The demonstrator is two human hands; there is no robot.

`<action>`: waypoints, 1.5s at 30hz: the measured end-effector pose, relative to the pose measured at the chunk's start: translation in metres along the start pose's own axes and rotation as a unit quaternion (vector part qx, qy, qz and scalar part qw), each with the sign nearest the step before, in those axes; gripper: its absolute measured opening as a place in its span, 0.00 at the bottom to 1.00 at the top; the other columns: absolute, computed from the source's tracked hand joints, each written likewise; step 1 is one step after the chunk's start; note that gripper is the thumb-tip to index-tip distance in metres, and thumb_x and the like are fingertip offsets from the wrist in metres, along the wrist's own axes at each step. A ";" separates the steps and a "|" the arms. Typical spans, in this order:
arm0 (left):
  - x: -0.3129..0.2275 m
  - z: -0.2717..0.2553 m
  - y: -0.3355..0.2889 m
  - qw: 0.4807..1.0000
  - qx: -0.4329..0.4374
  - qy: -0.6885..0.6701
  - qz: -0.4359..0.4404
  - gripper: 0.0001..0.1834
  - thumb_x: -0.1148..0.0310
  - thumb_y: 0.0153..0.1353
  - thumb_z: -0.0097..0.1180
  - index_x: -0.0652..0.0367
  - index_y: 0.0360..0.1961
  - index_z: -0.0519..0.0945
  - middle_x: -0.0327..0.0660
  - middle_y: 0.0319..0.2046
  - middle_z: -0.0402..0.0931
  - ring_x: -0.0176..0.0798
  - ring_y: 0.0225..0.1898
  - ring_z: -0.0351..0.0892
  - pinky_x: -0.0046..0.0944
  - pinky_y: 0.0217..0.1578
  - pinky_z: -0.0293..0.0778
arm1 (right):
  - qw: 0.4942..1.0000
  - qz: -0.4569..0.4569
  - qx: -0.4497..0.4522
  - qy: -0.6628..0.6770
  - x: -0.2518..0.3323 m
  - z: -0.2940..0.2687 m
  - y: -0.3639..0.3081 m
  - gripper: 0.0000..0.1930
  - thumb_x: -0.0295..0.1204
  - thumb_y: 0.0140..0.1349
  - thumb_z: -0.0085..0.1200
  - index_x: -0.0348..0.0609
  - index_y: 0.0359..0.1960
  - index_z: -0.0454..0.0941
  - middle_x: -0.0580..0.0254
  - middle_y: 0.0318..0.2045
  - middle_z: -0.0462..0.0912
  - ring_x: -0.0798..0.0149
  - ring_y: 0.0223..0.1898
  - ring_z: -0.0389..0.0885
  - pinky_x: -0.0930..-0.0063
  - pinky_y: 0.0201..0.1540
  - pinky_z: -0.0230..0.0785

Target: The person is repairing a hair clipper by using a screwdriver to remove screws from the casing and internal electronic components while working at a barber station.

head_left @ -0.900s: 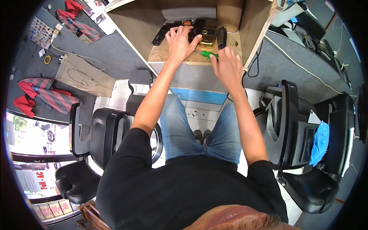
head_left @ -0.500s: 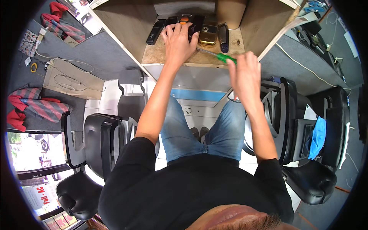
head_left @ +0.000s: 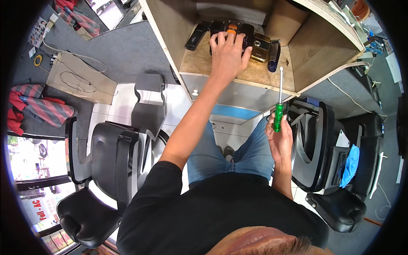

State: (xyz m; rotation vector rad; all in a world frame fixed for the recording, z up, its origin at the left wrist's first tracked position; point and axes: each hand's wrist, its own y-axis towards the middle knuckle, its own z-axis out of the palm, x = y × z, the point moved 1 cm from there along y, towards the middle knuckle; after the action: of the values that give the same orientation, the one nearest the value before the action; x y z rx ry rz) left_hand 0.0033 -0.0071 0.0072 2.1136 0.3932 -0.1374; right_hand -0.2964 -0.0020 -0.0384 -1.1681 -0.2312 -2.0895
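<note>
Screwdriver [head_left: 278,119] grasped in the right hand [head_left: 281,142], head view.
Its green handle is pinched, shaft pointing toward the shelf [head_left: 193,64]; the left hand [head_left: 227,57] lies over dark clippers [head_left: 217,27], fingers bent, though whether gripping any I cannot tell.

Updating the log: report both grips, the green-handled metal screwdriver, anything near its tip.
Right grip closed round screwdriver. Left grip over black handheld devices on wooden shelf, hold unclear. Slim dark device nearest tip in view.
</note>
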 end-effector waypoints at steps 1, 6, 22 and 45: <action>0.000 0.001 -0.001 1.000 -0.011 0.003 0.000 0.22 0.57 0.63 0.67 0.60 0.52 0.86 0.45 0.46 0.83 0.53 0.56 0.73 0.57 0.64 0.61 | 0.999 -0.006 0.035 0.010 -0.001 0.002 0.000 0.20 0.43 0.82 0.50 0.36 0.56 0.77 0.60 0.43 0.82 0.70 0.36 0.77 0.74 0.39 0.70; 0.004 0.001 -0.002 1.000 -0.014 -0.010 0.023 0.20 0.60 0.62 0.66 0.62 0.51 0.85 0.46 0.47 0.81 0.54 0.56 0.72 0.60 0.63 0.60 | 0.994 -0.031 0.102 -0.036 -0.008 0.002 -0.002 0.17 0.36 0.81 0.51 0.39 0.63 0.74 0.57 0.45 0.83 0.66 0.38 0.78 0.71 0.42 0.72; 0.014 -0.081 -0.326 0.910 -0.043 -0.207 -0.357 0.10 0.70 0.77 0.57 0.67 0.51 0.78 0.43 0.43 0.77 0.40 0.47 0.76 0.42 0.54 0.72 | 0.899 -0.128 -0.103 -0.405 -0.016 -0.142 -0.082 0.22 0.31 0.76 0.58 0.34 0.23 0.66 0.66 0.23 0.69 0.73 0.27 0.64 0.73 0.32 0.59; 0.026 -0.176 -0.480 0.478 0.420 -0.278 -0.720 0.23 0.61 0.68 0.65 0.59 0.61 0.81 0.46 0.49 0.86 0.46 0.50 0.86 0.47 0.52 0.83 | 0.627 0.721 -0.296 -0.023 -0.393 -0.234 0.005 0.18 0.47 0.69 0.54 0.56 0.54 0.86 0.66 0.47 0.87 0.64 0.46 0.85 0.52 0.52 0.77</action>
State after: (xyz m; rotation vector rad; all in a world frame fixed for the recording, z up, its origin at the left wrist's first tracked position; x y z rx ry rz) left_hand -0.1410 0.3852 -0.2875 1.6497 1.8677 -2.3223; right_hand -0.3203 0.0810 -0.4875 -1.0667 1.1286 -0.5949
